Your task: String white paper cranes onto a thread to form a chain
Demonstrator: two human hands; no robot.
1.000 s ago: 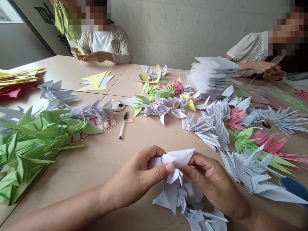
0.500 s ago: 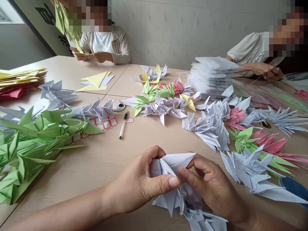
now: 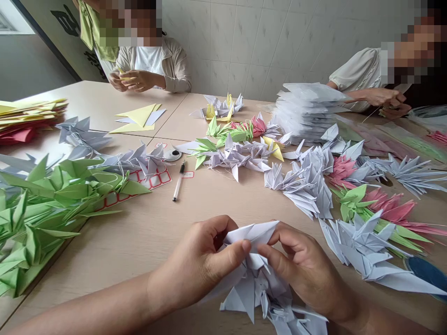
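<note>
Between my two hands is a white origami paper crane (image 3: 256, 232), partly hidden by fingers. My left hand (image 3: 213, 258) pinches its left side, thumb on the front and fingers behind. My right hand (image 3: 300, 260) grips the right tip of the paper between thumb and fingers. Just below, a string of white paper cranes (image 3: 260, 298) lies on the table near my wrists. More white folded cranes (image 3: 366, 244) lie to the right of my right hand. A big heap of green paper cranes (image 3: 45, 204) sits to the left.
A pen (image 3: 179, 181) and a roll of white tape (image 3: 172, 154) lie ahead on the table (image 3: 146, 237). Mixed coloured cranes (image 3: 237, 153) and a stack of clear plastic bags (image 3: 307, 111) stand farther back. Two people sit opposite, one folding yellow paper (image 3: 125, 77).
My left thumb has drawn back a little and the white paper between my hands has tilted. Across the table, the person's yellow paper has been folded smaller.
</note>
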